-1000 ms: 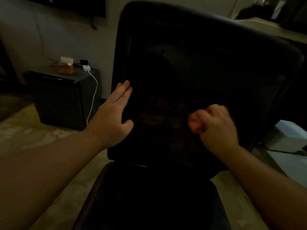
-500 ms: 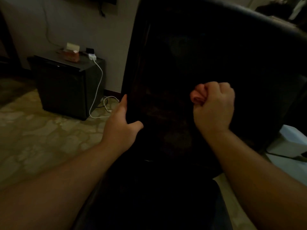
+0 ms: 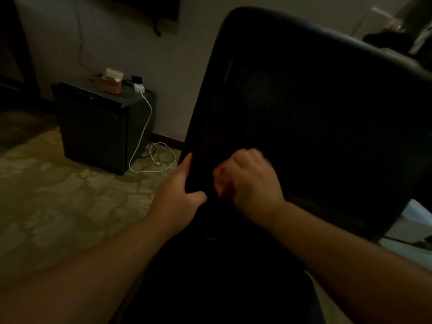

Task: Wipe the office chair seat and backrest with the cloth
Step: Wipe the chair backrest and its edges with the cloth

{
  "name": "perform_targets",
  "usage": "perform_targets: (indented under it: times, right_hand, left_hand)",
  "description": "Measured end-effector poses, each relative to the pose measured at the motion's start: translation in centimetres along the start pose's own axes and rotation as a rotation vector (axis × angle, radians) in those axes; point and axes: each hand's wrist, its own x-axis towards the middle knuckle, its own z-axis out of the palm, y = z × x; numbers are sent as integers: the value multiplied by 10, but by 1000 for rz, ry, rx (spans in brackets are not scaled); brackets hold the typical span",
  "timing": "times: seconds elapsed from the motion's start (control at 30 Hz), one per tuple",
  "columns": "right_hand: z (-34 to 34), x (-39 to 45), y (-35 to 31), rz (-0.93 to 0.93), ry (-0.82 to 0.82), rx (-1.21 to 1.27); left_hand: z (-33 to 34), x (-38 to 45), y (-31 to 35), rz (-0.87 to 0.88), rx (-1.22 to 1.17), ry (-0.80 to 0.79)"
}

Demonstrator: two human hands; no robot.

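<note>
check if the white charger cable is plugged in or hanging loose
Loose at one end: white cable runs from the adapter down to the floor, its tip lying free.

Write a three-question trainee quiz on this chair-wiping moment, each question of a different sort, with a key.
1. True or false: the left hand grips the left edge of the backrest.
2. Multiple choice: the right hand is (A) flat and open on the seat, (B) curled in a fist against the lower backrest, (C) resting on the black cabinet.
3. Fill in: the white cable runs from the charger on the cabinet down to the ____.

Key: 1 true. 2 B; the picture is too dark to show the cloth in the fist. 3 floor.
</note>
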Motion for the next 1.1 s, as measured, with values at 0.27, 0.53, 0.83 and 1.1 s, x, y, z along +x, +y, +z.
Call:
perform_targets:
  times: [0.27, 0.53, 0.83, 1.1]
  right_hand:
    - [-14, 50, 10, 320, 212, -104]
    - [-46, 59, 41, -100, 28, -180]
    - [15, 60, -46, -165, -9, 15]
    - [-16, -15, 61, 119, 131, -76]
  left_hand:
    - [2, -2, -8, -50, -61, 26]
    - [-4, -11, -10, -109, -93, -38]
    - [-7, -15, -26, -157, -58, -5]
    - [6, -33, -30, -110, 37, -41]
